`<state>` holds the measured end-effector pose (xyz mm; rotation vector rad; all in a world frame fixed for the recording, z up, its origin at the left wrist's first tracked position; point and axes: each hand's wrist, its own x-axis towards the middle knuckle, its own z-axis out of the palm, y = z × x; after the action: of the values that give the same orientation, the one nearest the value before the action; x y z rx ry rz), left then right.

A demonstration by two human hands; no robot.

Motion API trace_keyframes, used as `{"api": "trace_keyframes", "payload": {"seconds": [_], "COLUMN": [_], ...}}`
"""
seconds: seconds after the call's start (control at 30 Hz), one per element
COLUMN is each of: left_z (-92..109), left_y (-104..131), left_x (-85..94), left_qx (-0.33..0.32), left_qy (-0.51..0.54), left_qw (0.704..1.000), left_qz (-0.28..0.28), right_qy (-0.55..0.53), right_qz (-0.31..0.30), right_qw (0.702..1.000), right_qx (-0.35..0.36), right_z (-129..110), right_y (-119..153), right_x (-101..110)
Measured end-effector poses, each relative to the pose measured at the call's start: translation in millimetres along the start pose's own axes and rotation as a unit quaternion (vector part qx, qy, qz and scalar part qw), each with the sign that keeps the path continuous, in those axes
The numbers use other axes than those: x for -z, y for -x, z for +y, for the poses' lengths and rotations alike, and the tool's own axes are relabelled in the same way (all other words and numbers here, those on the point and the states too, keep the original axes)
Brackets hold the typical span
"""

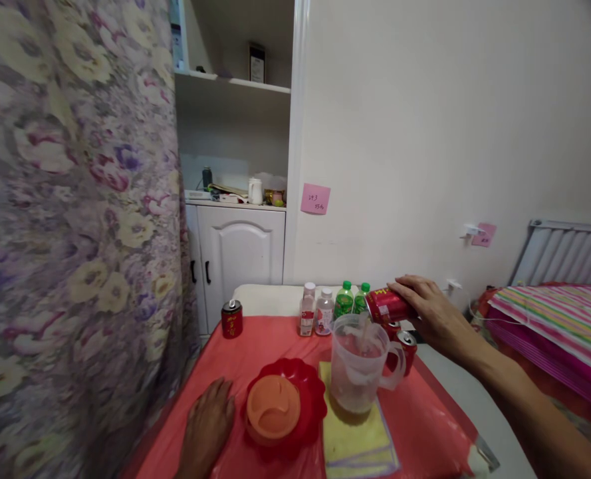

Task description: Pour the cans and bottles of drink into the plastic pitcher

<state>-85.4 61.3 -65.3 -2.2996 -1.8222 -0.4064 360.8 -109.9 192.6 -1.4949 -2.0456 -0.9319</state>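
A floral curtain fills the left of your view. Near the table's back left corner a red can stands upright on the red table cover, its tab raised; its gold lettering is too small to read. Your left hand lies flat, palm down and fingers loosely spread, on the cover near the front edge, holding nothing, just beside a scalloped red dish with an orange lid resting in it. To the right of the dish, a clear plastic pitcher stands on a yellow cloth, its handle turned to the right and some pale liquid in the bottom. Along the table's back edge stand two small bottles with pink labels and two green bottles; none of their print can be read. Your right hand grips a red drinks can tipped on its side over the pitcher's rim, liquid running down into it; the yellow characters on the can are blurred. Two more red cans stand just behind the pitcher's handle. On the wall, a pink sticky note bears handwriting that is not legible.
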Motion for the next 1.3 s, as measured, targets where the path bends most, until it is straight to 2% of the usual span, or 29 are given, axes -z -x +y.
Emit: {"api": "trace_keyframes", "payload": {"seconds": [0.4,0.83,1.3], "left_z": [4.1,4.6,5.1], "left_y": [0.8,3.5,3.8], "left_x": [8.9,8.5,10.5], "left_qx": [0.009,0.011,0.018], "left_qy": [0.007,0.02,0.028], "left_qw": [1.0,1.0,0.999], "left_qz": [-0.007,-0.003,-0.003], "right_qy": [0.003,0.012,0.018], "right_qz": [-0.032,-0.075,-0.126], "right_qw": [0.999,0.995,0.985], "right_qx": [0.027,0.062,0.12], "right_z": [-2.9,-2.7,-24.9], "right_y": [-6.3,-16.4,-38.1], "right_x": [-1.2,-1.6,2.7]}}
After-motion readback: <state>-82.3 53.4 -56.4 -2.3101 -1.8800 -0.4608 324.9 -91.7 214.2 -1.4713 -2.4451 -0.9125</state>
